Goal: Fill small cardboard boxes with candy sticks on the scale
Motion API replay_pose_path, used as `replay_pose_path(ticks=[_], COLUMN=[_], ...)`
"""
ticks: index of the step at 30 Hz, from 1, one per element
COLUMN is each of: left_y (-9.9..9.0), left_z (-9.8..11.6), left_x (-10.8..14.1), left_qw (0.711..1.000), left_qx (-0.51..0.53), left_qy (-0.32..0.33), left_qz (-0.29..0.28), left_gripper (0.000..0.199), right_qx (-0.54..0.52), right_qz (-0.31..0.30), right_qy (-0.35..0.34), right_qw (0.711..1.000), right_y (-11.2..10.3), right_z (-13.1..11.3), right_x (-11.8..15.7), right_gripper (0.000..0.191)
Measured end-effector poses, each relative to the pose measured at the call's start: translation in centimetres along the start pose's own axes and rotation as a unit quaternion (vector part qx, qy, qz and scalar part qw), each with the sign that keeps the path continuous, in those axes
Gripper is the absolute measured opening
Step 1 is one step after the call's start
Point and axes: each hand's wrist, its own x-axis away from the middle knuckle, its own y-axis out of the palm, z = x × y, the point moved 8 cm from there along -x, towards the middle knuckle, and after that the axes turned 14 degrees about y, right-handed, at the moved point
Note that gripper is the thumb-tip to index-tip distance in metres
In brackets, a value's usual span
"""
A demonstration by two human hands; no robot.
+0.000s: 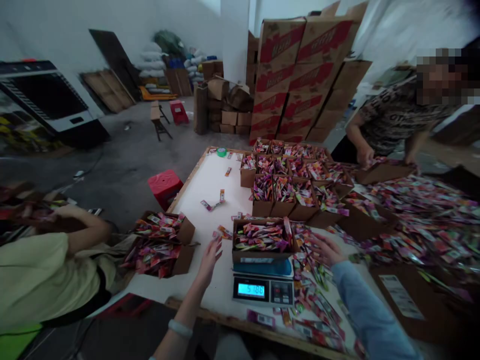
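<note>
A cardboard box of small wrapped packets (262,237) sits on a digital scale (263,291) whose lit display seems to read 5188. To the left of that box, my left hand (211,254) is over the white table, fingers closed round a small packet (216,234). On the other side, my right hand (327,249) has its fingers spread above the loose packets (317,295) beside the scale. Nothing I can make out is in it. Both hands are apart from the box.
Rows of filled boxes (283,192) stand behind the scale, with a large packet heap (431,210) on the right. Two filled boxes (161,245) are at the left edge. A person works at each side. A red stool (165,186) stands beyond the table (198,185).
</note>
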Motion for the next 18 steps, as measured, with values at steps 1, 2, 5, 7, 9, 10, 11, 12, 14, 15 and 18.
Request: replay_pose_path(ticks=[1, 2, 5, 7, 9, 10, 11, 12, 14, 15, 18], left_y=[0.0, 0.0, 0.3, 0.5, 0.5, 0.4, 0.2, 0.0, -0.6, -1.1, -2.9], left_z=[0.3, 0.6, 1.3, 1.6, 1.6, 1.5, 1.4, 1.3, 1.0, 0.8, -0.7], left_x=[0.1, 0.2, 0.8, 1.4, 2.0, 2.3, 2.6, 2.9, 3.4, 3.7, 4.8], left_qw=[1.000, 1.000, 0.999, 0.998, 0.997, 0.997, 0.996, 0.995, 0.992, 0.991, 0.987], left_qx=[-0.002, -0.003, 0.001, 0.008, 0.012, 0.013, 0.012, 0.012, 0.012, 0.011, -0.005], left_qy=[0.001, 0.004, 0.027, 0.043, 0.050, 0.051, 0.052, 0.054, 0.064, 0.069, 0.064], left_qz=[0.005, 0.008, 0.019, 0.034, 0.051, 0.061, 0.073, 0.085, 0.104, 0.114, 0.146], left_gripper=[0.048, 0.048, 0.046, 0.045, 0.044, 0.043, 0.043, 0.043, 0.044, 0.045, 0.053], right_qx=[-0.005, -0.002, 0.038, 0.068, 0.084, 0.088, 0.096, 0.114, 0.200, 0.272, 0.527], right_qz=[0.001, 0.001, -0.008, -0.032, -0.054, -0.056, -0.052, -0.038, 0.024, 0.069, 0.203], right_qy=[-0.004, -0.011, -0.046, -0.080, -0.123, -0.144, -0.162, -0.176, -0.186, -0.182, -0.141], right_qw=[1.000, 1.000, 0.998, 0.994, 0.987, 0.984, 0.981, 0.977, 0.962, 0.942, 0.813], right_y=[-0.4, -0.6, -0.1, 1.0, 1.9, 2.0, 2.0, 1.8, 0.8, 0.2, -1.3], right_z=[-0.5, -1.0, -3.0, -4.5, -6.0, -6.7, -7.1, -7.1, -5.9, -4.7, 0.9], right_x=[0.0, 0.0, 0.1, 0.0, -0.3, -0.5, -0.8, -1.2, -2.1, -2.6, -4.2], right_gripper=[0.050, 0.049, 0.049, 0.054, 0.062, 0.066, 0.069, 0.071, 0.071, 0.072, 0.082])
